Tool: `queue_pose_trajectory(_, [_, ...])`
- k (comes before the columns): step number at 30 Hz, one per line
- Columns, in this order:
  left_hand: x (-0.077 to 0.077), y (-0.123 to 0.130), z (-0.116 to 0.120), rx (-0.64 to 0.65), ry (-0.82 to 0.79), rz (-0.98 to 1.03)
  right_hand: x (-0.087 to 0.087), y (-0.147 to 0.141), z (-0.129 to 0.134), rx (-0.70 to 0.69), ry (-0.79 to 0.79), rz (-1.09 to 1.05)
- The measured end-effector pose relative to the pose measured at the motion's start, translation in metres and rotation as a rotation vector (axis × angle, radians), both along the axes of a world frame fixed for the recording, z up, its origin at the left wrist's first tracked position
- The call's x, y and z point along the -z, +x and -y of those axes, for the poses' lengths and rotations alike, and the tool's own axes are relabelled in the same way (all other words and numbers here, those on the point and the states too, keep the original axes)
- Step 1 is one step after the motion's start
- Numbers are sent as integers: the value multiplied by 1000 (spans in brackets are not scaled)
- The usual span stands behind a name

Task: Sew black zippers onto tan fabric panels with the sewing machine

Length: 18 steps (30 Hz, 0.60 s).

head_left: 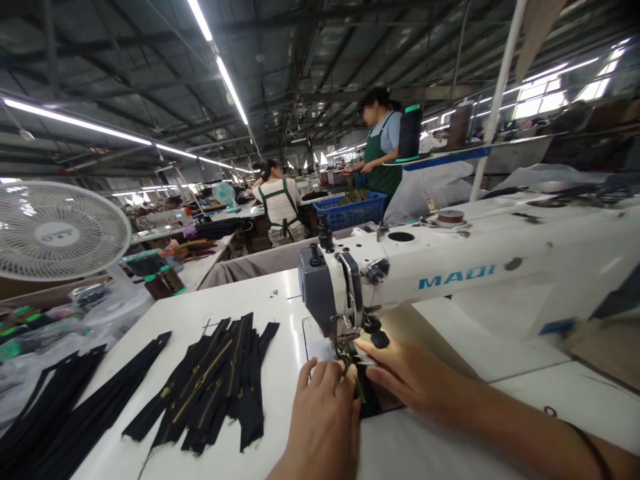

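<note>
White table [210,313] holds black zippers [210,387], sewing machine [450,267]; factory hall.

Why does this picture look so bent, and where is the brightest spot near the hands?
Head view: wide lens bows the ceiling lights and table edge; the sewing machine lamp glows on the right hand; the left hand sits dimmer; windows blow out; right edge blurs.

head cam | looks forward-down, close over sewing machine [400,267] | factory hall behind
</note>
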<state>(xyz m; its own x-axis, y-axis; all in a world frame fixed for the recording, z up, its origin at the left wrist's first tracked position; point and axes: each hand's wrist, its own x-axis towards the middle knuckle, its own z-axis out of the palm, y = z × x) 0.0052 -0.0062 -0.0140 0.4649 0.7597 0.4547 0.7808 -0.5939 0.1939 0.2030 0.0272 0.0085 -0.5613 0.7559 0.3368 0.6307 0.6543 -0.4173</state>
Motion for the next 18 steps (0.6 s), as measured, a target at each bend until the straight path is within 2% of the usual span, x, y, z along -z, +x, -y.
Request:
queue_pose_trajectory(4, [-7,0,2,14,14,-55,2,-1,-14,-55,60,19])
queue_pose_trajectory(8, [-20,0,4,22,-55,-98,15,-7,-19,28,152,6])
queue_pose_trajectory(13, [-25,2,4,23,-80,-126,22,-11,-21,86,201,29])
queue_pose_trajectory(18, [-28,3,4,25,-83,-148,23,-16,-45,178,176,111])
